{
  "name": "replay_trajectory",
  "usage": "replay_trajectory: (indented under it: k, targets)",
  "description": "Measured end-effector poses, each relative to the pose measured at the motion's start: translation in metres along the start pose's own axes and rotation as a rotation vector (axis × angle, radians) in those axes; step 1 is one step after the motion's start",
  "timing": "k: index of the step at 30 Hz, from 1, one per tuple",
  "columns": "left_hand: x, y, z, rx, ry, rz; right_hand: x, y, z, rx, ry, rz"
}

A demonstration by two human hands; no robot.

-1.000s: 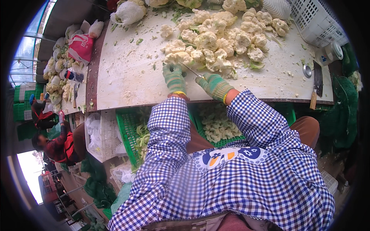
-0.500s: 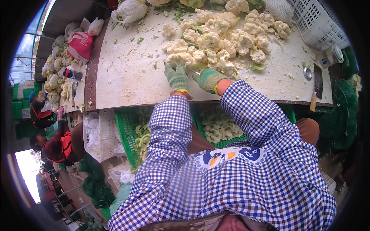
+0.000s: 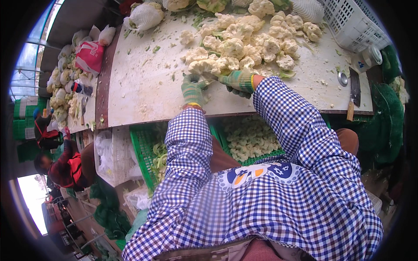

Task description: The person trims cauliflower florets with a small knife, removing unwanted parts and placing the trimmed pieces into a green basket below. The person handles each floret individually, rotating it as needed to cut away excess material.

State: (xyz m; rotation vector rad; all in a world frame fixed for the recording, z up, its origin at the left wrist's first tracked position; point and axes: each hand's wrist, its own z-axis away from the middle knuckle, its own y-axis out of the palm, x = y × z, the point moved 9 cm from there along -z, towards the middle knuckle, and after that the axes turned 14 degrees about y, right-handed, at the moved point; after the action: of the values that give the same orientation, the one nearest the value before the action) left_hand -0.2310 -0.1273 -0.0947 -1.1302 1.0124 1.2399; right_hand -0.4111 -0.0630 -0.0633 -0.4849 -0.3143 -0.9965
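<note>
My left hand point(image 3: 193, 90), in a green striped knit glove, is closed on a cauliflower piece point(image 3: 203, 66) at the near edge of the heap. My right hand point(image 3: 238, 82), gloved alike, is closed with its fingers curled under. It grips a small knife, whose thin blade points left toward the cauliflower piece and is mostly hidden now. Beyond both hands, a heap of cut cauliflower florets point(image 3: 257, 41) spreads over the white tabletop point(image 3: 139, 82).
A large knife point(image 3: 353, 93) and a round metal lid point(image 3: 342, 78) lie at the right. White crate point(image 3: 355, 26) stands far right; green crates point(image 3: 141, 150) sit below the table edge, one with florets point(image 3: 252, 141). Co-workers point(image 3: 65, 167) are at the left.
My right hand has shifted slightly up and right and rolled over, its fingers now curled beneath. My left hand has moved slightly left, still on the cauliflower piece. The view has shifted a little.
</note>
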Motion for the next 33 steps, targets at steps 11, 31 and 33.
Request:
replay_trajectory:
  k: [11,31,33]
  targets:
    - [0.008,-0.019,-0.044,0.305,0.173,0.011,-0.002,-0.009,0.005,-0.171,-0.065,0.201]
    - [0.002,-0.009,-0.036,0.325,-0.051,0.185,0.004,0.007,-0.028,-0.255,-0.182,0.44]
    - [-0.005,-0.013,-0.041,0.339,0.048,-0.05,-0.015,0.012,-0.022,-0.112,-0.056,0.191]
